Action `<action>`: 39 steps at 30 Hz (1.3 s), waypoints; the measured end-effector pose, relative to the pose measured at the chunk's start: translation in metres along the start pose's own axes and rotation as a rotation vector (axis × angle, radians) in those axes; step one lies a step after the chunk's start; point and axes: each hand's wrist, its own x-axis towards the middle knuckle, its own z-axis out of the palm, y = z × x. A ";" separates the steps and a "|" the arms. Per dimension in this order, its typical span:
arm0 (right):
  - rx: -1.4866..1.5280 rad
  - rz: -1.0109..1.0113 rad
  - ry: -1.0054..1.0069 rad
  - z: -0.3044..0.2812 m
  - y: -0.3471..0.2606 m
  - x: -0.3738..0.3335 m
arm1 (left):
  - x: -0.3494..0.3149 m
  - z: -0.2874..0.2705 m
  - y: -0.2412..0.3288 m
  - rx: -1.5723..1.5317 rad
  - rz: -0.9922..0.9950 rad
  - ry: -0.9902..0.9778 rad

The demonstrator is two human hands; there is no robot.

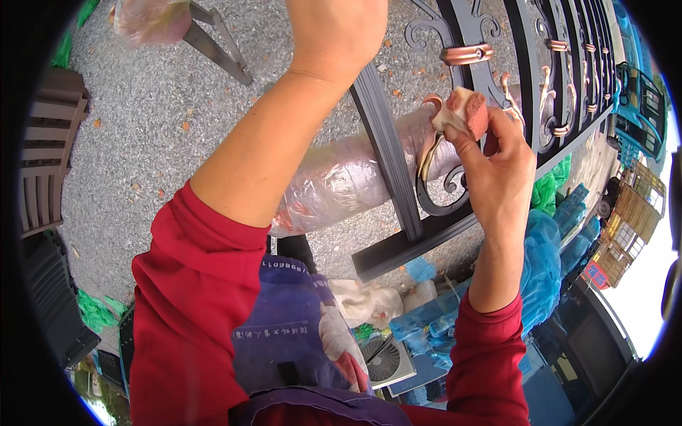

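My right hand (501,174) pinches a small wad of sponge or cloth (462,112), cream with reddish-brown patches, between thumb and fingers. It is held at the scrollwork of a black metal railing panel (387,149), next to a curled leaf tip with a copper-coloured finish. A scroll with a gold-toned edge (425,167) curves down just left of that hand. Farther up the panel, a copper-coloured collar (467,55) wraps a flat bar. My left hand (337,32) reaches over the railing's left end; its fingers lie beyond the top edge of the picture.
Beneath the railing lies a long bundle in clear plastic wrap (334,184). Another wrapped bundle (153,20) sits on a metal stand (213,42) at far left. Brown slatted panels (53,153) line the left side. Blue plastic sheeting (540,263) and a fan unit (387,362) are at right.
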 end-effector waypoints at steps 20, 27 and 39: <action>0.074 0.013 -0.070 0.009 0.033 -0.056 | 0.001 -0.003 -0.003 -0.009 0.039 -0.018; 0.109 -0.025 0.018 0.024 0.032 -0.043 | 0.002 0.003 -0.007 -0.088 0.028 0.011; 0.176 0.247 -0.037 0.023 0.040 -0.056 | 0.003 0.005 -0.007 -0.146 -0.064 0.034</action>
